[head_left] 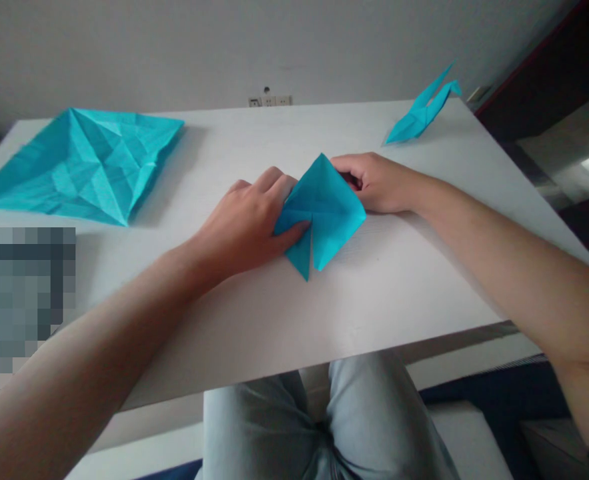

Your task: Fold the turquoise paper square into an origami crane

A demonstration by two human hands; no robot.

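A small blue folded paper [324,213] lies on the white table [374,287] in front of me, diamond-shaped with two pointed flaps toward me. My left hand [247,223] rests on its left side, the thumb pressing the paper's lower left fold and the fingers curled over its edge. Pinching the upper right edge near the top corner is my right hand [374,181], fingers closed on the paper.
A large creased blue paper sheet [81,163] lies unfolded at the table's far left. A finished blue paper crane [421,110] stands at the far right corner. A wall socket [270,101] sits behind the table. My knees [319,427] are under the near edge.
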